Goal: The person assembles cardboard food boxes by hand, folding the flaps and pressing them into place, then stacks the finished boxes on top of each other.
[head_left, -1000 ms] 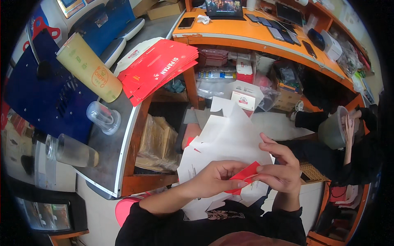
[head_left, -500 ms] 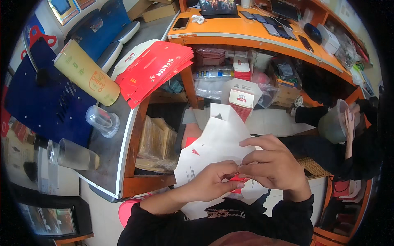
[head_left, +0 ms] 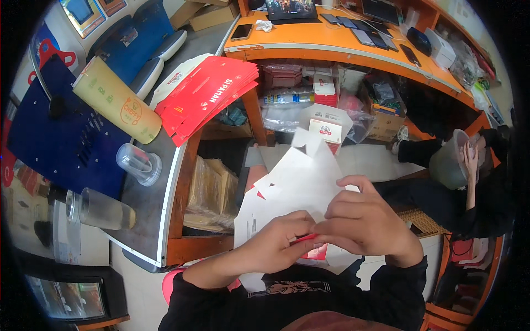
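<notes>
Fingers (head_left: 301, 227) of left hand (head_left: 276, 245) and right hand (head_left: 361, 223) pinched shut on red flap of flat white carton blank (head_left: 298, 185), held over lap for folding; spare red blanks (head_left: 207, 94) stacked on worktop (head_left: 149, 204).

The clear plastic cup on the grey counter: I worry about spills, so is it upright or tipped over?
Tipped over. The clear plastic cup lies on its side on the grey counter, its open mouth sideways; it looks empty.

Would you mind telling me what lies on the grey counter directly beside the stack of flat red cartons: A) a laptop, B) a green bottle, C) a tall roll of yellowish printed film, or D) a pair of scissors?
C: the yellowish printed roll lies tilted on the grey counter just left of the red cartons.
</notes>
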The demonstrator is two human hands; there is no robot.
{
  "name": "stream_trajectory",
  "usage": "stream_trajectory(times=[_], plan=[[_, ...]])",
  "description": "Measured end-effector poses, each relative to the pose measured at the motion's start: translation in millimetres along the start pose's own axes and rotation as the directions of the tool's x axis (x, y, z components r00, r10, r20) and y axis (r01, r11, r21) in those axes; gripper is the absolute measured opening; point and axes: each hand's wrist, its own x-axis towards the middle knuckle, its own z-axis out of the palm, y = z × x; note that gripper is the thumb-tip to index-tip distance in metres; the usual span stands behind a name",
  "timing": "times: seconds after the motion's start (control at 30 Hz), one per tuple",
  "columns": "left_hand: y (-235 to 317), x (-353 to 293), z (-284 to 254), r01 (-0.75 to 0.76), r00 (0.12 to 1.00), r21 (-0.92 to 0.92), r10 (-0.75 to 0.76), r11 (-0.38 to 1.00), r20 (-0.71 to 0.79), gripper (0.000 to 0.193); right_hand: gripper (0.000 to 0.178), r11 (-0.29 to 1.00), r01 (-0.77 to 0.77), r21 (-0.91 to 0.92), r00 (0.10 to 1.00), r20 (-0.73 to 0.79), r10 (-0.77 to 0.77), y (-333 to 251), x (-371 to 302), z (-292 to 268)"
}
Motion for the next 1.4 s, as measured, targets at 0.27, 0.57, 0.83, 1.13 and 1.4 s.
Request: stream_trajectory(times=[0.27,0.57,0.83,1.13,1.4], plan=[[22,-2,-33,-0.156,0.963,-0.246,0.203,0.957,0.176,0.016,0.047,0.990,0.130,-0.046,0.927,-0.349,-0.138,12,6,11],[60,5,-40,-0.157,0.963,-0.058,0.166,0.986,0.212,0.029,0.034,0.974,0.219,-0.057,0.901,-0.372,-0.224,12,11,20],[77,12,-53,-0.316,0.861,0.073,0.254,0.946,0.440,0.029,0.035,0.985,0.154,-0.075,0.842,-0.511,-0.171,23,10,26],[79,21,-52,-0.358,0.809,-0.048,0.336,0.932,0.482,0.028,0.053,0.975,0.145,-0.168,0.860,-0.466,-0.208,78,0,16],[66,24,-62,-0.504,0.802,-0.071,0.497,0.861,0.333,0.024,0.092,0.489,0.447,0.749,0.639,-0.650,0.411,89,6,34]])
